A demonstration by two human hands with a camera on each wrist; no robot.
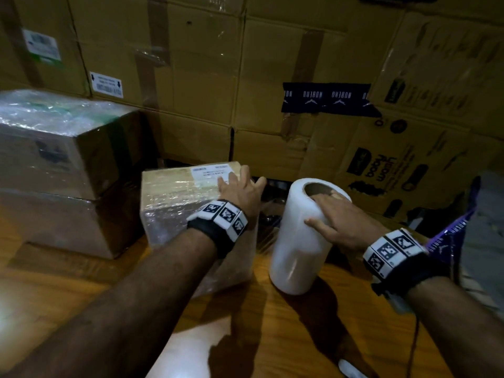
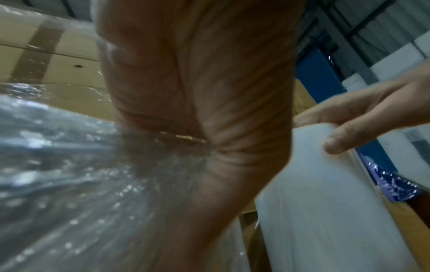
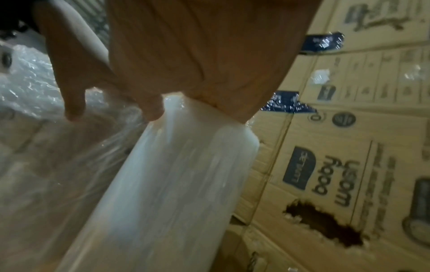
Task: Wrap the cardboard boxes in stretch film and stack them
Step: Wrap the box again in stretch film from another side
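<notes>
A small cardboard box (image 1: pixel 174 203) with a white label, partly covered in stretch film, lies on the wooden surface. My left hand (image 1: pixel 240 182) presses flat on its top far corner, fingers spread. In the left wrist view the palm (image 2: pixel 197 92) lies on the crinkled film (image 2: pixel 58 174). To the right of the box the white stretch film roll (image 1: pixel 297 241) stands upright. My right hand (image 1: pixel 321 205) grips its top rim, fingers in the core and thumb on the outside. A sheet of film (image 3: pixel 58 165) runs from the roll (image 3: pixel 174 184) toward the box.
Two film-wrapped boxes (image 1: pixel 62 159) are stacked at the left. A wall of large cardboard boxes (image 1: pixel 272 77) closes the back, some with dark blue tape (image 1: pixel 327 98). Purple printed tape (image 1: pixel 450 236) hangs by my right wrist. The wooden surface (image 1: pixel 272 323) extends toward me.
</notes>
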